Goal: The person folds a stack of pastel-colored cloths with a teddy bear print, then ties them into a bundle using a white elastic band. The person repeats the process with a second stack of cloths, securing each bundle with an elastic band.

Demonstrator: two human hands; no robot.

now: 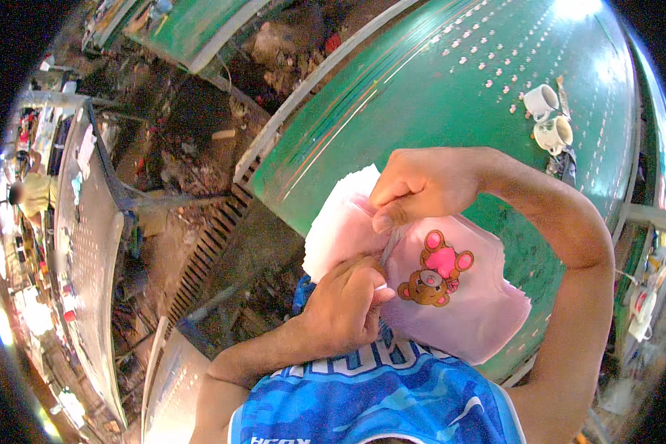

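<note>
A bundle of stacked pink cloth pieces [466,325] lies at the near edge of the green table, pinched in at its middle. Its top piece carries a brown teddy bear print [425,277] with pink paws, upside down to me. A narrow greyish strip [390,248] crosses the pinched middle between my hands. My left hand [348,303] is closed on the near side, with a bit of white strip showing by its thumb. On the far side my right hand [425,185] is closed, fingers curled down at the strip. The strip's ends are mostly hidden by my fingers.
The long green table [362,140] bears rows of small pale printed marks. Two white mugs [542,102] stand at the right, beside a dark crumpled thing [562,164]. Another long table [89,244] is at left, beyond a littered floor. A person [37,194] is at far left.
</note>
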